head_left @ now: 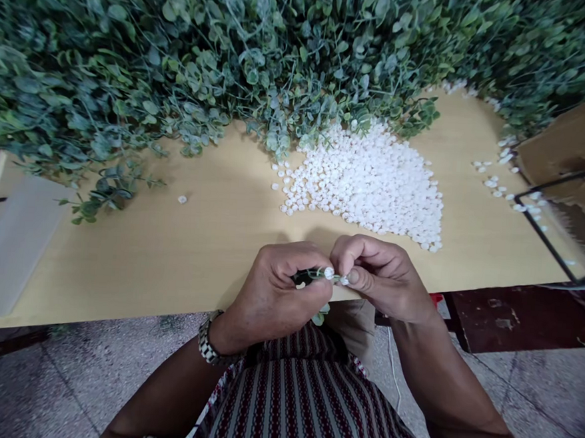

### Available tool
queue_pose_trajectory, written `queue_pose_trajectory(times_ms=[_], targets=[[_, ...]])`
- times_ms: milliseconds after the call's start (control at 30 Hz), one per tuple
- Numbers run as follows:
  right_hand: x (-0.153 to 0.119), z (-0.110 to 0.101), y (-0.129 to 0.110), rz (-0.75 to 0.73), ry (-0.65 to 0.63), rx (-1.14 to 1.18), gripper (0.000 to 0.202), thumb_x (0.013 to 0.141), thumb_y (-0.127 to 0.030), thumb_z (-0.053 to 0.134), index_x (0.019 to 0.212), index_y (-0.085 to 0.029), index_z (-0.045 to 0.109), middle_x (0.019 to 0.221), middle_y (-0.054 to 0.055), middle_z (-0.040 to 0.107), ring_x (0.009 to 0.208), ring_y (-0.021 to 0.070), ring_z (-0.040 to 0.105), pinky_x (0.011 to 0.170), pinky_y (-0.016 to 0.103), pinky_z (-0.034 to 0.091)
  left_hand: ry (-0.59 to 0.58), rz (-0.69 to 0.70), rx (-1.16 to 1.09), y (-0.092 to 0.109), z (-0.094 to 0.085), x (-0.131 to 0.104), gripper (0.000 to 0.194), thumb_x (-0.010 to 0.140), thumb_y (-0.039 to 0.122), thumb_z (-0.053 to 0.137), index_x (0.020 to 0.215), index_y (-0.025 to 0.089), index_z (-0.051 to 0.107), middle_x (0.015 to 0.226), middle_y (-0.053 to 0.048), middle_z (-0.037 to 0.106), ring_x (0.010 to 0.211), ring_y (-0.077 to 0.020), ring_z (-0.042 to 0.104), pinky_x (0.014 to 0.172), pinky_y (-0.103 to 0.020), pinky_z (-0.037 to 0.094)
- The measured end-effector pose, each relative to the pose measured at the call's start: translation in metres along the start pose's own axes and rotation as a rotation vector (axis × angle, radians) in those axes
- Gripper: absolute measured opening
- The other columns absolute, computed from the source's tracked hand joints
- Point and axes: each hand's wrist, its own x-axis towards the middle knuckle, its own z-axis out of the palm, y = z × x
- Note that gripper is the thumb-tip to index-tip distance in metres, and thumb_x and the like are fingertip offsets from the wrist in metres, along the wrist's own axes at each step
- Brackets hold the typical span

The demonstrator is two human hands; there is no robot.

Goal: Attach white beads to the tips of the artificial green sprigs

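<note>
My left hand (285,292) is closed around a green artificial stem (315,272), and a few of its leaves (321,314) hang below the fingers. One small white bead-like piece (329,273) sits on the stem between my hands. My right hand (386,275) pinches a second white piece (345,281) at the stem's tip with thumb and forefinger. Both hands are close together above the table's front edge. Just beyond them lies a large heap of similar white pieces (370,181).
A dense bank of artificial greenery (208,59) covers the back of the table (211,240). A loose sprig (111,190) and a translucent sheet (15,246) lie at left. A cardboard box (573,138) and black metal frame (542,233) stand at right, near scattered white pieces (495,186).
</note>
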Motion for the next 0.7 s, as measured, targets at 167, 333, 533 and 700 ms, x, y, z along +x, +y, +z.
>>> queue_pose_trajectory(times_ms=[167,333,533,700], targets=[[-0.0024,0.0028,0.0004,-0.02,0.049,-0.032,0.007,0.084,-0.019,0.058,0.078,-0.017,0.059,0.07,0.0,0.053,0.064,0.0091,0.049,0.059,0.023,0.04,0.005,-0.013,0.011,0.0005,0.001,0.0008,0.018,0.068,-0.005,0.053,0.06,0.01,0.06,0.055,0.003,0.053,0.053,-0.0045,0.043,0.05,-0.016,0.038],[-0.0034,0.0025,0.0037,-0.016,0.044,0.004,0.007,0.084,-0.021,0.059,0.078,-0.017,0.058,0.069,-0.001,0.052,0.063,0.0092,0.049,0.058,0.023,0.04,-0.024,-0.021,-0.008,0.0005,0.0006,0.0019,0.017,0.069,-0.003,0.054,0.062,0.011,0.061,0.057,0.002,0.055,0.054,-0.0057,0.044,0.051,-0.018,0.039],[-0.0036,0.0031,0.006,-0.023,0.052,-0.01,0.006,0.084,-0.019,0.058,0.078,-0.017,0.058,0.07,-0.001,0.051,0.063,0.0089,0.048,0.059,0.022,0.039,-0.01,-0.026,-0.053,-0.0005,0.0006,0.0004,0.019,0.069,-0.003,0.054,0.061,0.012,0.061,0.055,0.004,0.051,0.053,-0.0057,0.042,0.051,-0.018,0.037],[-0.0051,0.0069,0.0065,-0.042,0.121,-0.067,0.006,0.084,-0.02,0.057,0.079,-0.019,0.057,0.07,-0.001,0.051,0.064,0.01,0.047,0.059,0.023,0.039,0.019,-0.018,-0.069,-0.002,0.001,0.0019,0.019,0.07,-0.003,0.054,0.06,0.012,0.06,0.054,0.004,0.05,0.053,-0.0054,0.042,0.05,-0.017,0.037]])
